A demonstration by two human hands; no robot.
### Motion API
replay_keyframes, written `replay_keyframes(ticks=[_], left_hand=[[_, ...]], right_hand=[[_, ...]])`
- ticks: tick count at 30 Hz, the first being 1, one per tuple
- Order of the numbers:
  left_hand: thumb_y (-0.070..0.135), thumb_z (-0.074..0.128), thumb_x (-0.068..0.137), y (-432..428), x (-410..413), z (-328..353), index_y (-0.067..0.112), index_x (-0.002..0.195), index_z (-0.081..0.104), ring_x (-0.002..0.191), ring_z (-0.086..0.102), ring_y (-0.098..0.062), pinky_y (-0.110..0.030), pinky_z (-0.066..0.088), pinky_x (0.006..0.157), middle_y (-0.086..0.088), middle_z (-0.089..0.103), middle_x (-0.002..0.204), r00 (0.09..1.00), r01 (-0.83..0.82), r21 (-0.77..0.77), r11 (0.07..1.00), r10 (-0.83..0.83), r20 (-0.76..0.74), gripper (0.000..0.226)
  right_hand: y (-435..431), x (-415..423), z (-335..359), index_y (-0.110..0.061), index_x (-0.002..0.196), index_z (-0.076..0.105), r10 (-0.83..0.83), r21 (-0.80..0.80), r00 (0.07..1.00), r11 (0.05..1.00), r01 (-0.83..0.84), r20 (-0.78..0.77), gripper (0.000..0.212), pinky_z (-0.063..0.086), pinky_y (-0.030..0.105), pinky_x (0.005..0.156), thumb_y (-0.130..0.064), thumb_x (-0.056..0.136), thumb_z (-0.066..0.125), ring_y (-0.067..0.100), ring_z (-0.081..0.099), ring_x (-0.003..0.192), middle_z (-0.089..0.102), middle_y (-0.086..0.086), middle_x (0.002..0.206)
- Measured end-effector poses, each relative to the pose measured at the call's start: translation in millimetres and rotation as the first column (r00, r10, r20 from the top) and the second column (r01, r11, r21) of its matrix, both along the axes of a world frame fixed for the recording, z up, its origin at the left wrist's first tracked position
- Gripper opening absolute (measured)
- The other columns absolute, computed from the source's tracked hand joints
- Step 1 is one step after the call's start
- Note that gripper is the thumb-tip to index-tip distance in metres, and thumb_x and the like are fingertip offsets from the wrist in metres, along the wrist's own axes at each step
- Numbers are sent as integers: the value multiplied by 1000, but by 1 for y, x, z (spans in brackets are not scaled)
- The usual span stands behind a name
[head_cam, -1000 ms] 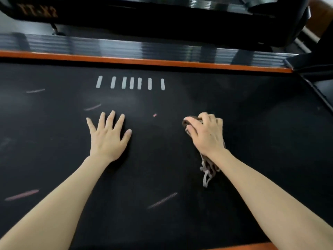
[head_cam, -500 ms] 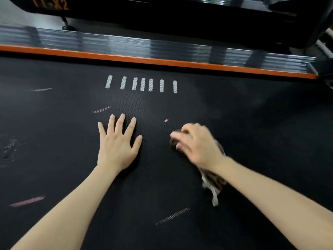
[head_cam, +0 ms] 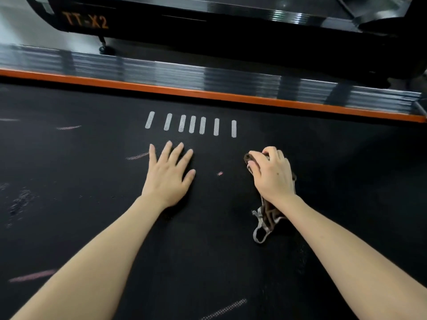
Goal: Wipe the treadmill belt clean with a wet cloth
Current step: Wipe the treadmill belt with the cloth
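Forearms (head_cam: 97, 262) came up from the bottom corners of the frame over the black treadmill belt (head_cam: 335, 162), where a pale pink streak (head_cam: 32, 276) lay at lower left; at mid-frame your left hand (head_cam: 169, 179) lay flat on the belt, fingers straight and spread, holding nothing; right of centre your right hand (head_cam: 272, 179) was curled round a bunched brown cloth (head_cam: 266, 215), holding it down on the belt, its grey-edged tail trailing below your wrist; just above your hands sat a row of seven white dashes (head_cam: 191, 124); beyond ran an orange strip (head_cam: 208, 94), then a silver side rail (head_cam: 208, 75); across the top stood a black housing (head_cam: 231, 38) lettered TT-X2.
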State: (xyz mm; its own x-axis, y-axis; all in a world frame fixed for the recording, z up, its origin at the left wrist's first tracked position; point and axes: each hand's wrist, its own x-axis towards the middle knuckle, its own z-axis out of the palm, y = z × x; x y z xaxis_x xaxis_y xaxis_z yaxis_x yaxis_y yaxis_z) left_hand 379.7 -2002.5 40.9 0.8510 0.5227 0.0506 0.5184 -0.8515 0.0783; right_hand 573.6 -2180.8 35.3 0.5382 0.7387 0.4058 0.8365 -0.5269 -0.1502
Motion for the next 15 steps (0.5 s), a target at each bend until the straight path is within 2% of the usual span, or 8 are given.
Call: replay_keyframes(ticks=[2,6,7,9,11,12,14,15], left_hand=[[55,6,88,2,4,-7,23,147,32,144,14,-32,-54,0,116,-9,29,153,1000,9,-21,1000,-8,18,72],[54,12,89,5,2,-13,25,145,35,144,16,-30,-53,1,116,-9,31,152,997,8,-37,999,-5,75,68],[54,14,89,5,2,-12,25,145,36,144,17,-30,-53,2,116,-9,32,152,996,12,-47,999,-8,85,67],[53,16,89,5,2,-13,25,144,38,143,18,-31,-54,3,116,-9,33,151,996,22,-60,998,-17,92,66],[53,17,90,5,2,-13,24,144,38,143,19,-31,-55,4,116,-10,34,150,995,28,-56,998,-23,95,65],[52,18,90,6,1,-13,24,144,38,143,19,-31,-55,5,115,-10,34,150,995,34,-59,998,-28,97,64],[52,19,90,5,0,-13,23,144,39,143,19,-32,-56,6,115,-11,35,149,994,39,-68,997,-31,108,64],[52,19,90,5,0,-13,24,144,39,143,19,-31,-55,5,116,-11,35,150,994,41,-68,997,-33,107,64]], right_hand=[[11,13,3,-11,110,66,-4,-14,1000,1000,4,1,27,39,35,67,-25,93,51,29,53,83,55,13,97],[52,37,9,-11,112,65,-154,-38,987,988,153,-41,26,41,41,75,-25,95,52,33,52,92,55,15,106],[57,31,9,-11,109,66,-100,-23,994,995,99,-43,25,43,41,73,-25,94,52,34,53,88,55,15,102],[48,1,7,-12,104,69,180,28,983,983,-179,-41,27,44,40,67,-27,90,51,34,54,77,56,14,95],[27,-35,2,-13,108,69,476,35,877,879,-475,-66,31,43,38,68,-29,90,50,30,53,78,59,12,98],[20,-40,2,-13,112,68,558,17,827,829,-559,-69,31,42,37,70,-29,91,50,28,53,81,59,11,102],[21,-23,7,-15,114,67,607,-33,793,792,-609,-54,31,42,37,71,-29,91,50,27,54,82,60,10,103],[26,-4,4,-16,112,68,566,-43,824,823,-566,-20,32,44,38,70,-29,90,50,28,54,80,60,10,101]])
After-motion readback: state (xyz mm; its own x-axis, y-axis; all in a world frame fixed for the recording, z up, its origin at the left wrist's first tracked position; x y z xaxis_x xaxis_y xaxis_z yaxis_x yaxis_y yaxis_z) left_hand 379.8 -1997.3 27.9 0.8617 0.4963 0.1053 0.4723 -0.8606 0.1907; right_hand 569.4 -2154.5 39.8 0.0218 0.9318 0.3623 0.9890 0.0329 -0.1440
